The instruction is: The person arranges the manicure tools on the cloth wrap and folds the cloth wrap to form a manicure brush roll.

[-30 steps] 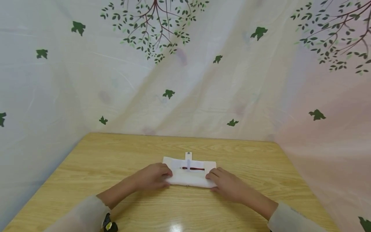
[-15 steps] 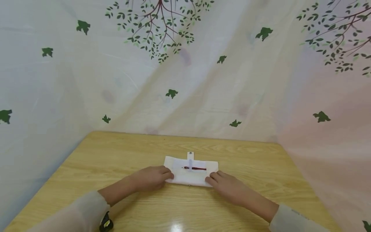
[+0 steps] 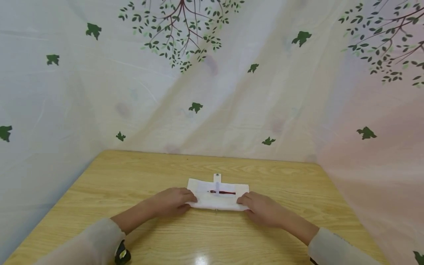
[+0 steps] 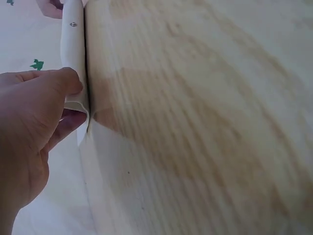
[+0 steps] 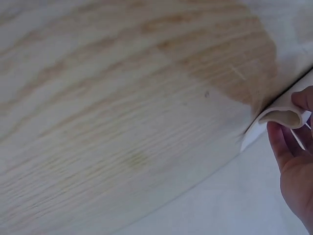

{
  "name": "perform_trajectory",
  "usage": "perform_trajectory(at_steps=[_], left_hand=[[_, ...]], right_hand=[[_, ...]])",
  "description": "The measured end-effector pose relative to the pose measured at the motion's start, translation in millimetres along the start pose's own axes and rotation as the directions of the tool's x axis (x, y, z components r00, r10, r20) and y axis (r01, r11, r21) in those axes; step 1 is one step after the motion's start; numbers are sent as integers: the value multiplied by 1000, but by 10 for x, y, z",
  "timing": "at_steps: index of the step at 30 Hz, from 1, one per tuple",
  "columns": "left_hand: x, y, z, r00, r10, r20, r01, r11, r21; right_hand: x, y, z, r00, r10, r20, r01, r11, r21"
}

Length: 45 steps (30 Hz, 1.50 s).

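Note:
A white roll-up pen case (image 3: 213, 204) lies partly unrolled near the table's middle in the head view. A dark red pen (image 3: 226, 192) lies across it under a narrow band. From its far edge sticks out a short strap (image 3: 217, 177) with a snap. My left hand (image 3: 172, 202) pinches the left end of the near, curled edge between thumb and fingers; my right hand (image 3: 263, 209) does the same at the right end. The left wrist view shows a metal snap stud (image 4: 73, 24) on the curl. In the right wrist view the roll (image 5: 288, 104) is hollow at its end.
The wooden table (image 3: 149, 173) stretches around the case on all sides. Behind and beside it hangs a pale curtain (image 3: 149, 92) printed with leaves and branches. A dark band with a yellow spot (image 3: 123, 253) sits at my left sleeve.
Half a second ago my fingers lay over the near edge with the thumbs out of sight; now the thumbs show at that edge. The near edge has moved slightly away from me.

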State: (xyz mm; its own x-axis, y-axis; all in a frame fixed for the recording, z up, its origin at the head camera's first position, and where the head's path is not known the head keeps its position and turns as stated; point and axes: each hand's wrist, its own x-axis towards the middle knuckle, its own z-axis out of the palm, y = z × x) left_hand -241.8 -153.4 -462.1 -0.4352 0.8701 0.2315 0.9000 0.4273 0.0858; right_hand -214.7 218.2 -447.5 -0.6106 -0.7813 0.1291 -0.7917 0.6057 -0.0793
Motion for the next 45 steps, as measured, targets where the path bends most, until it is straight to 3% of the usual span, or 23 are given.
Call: perform_trajectory(at_steps=[2,4,7,11,17,26,30,36,41,45], left_hand=[[22,-9,-28,998,-53,20,55,995,-83],[37,-26,-48,991,-126,38,131,971,-202],[44,-65,-62,971,-233,48,234,901,-365],[43,-148,-42,948,-318,27,287,810,-512],[110,-291,-21,899,-438,-5,353,731,-584],[224,-405,51,780,-626,14,504,615,-607],[263,-428,80,756,-654,29,542,600,-587],[307,-457,101,753,-657,41,565,613,-552],[346,-489,104,754,-655,56,581,624,-523],[387,-523,113,745,-664,67,603,627,-493]], right_hand=[[11,42,-20,1000,20,-7,-20,998,66],[19,85,-43,999,38,-16,-36,989,140],[29,140,-71,996,88,-15,-80,958,275],[60,239,-70,990,141,-10,-123,895,428],[138,383,-52,976,219,2,-187,831,523],[233,493,17,962,274,-17,-224,822,523],[254,527,33,949,314,-10,-265,818,511],[292,564,20,930,365,49,-336,785,520],[327,575,38,920,387,52,-362,797,484],[365,573,56,912,408,39,-377,798,469]])
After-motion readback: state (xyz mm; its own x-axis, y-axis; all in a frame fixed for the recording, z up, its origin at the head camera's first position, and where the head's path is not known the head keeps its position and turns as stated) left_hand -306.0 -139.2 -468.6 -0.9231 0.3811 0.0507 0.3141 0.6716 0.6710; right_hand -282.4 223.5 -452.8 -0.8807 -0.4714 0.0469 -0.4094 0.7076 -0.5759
